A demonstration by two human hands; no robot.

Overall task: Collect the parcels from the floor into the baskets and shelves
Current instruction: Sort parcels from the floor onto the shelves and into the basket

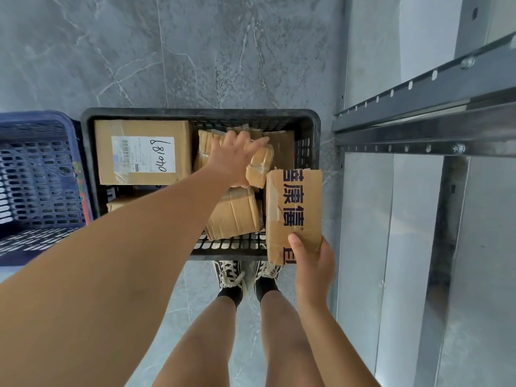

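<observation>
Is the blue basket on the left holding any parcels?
No, the blue basket shows only its bare lattice, while the parcels lie in the black basket beside it.

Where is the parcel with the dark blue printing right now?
In the head view, the printed parcel is right of centre, held by the right hand over the black basket's right near corner, beside the metal shelving.

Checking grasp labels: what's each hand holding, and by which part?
Right hand grips the printed cardboard parcel by its near bottom corner, thumb on the face. Left hand holds a small taped parcel from its left side over the black basket.
</observation>
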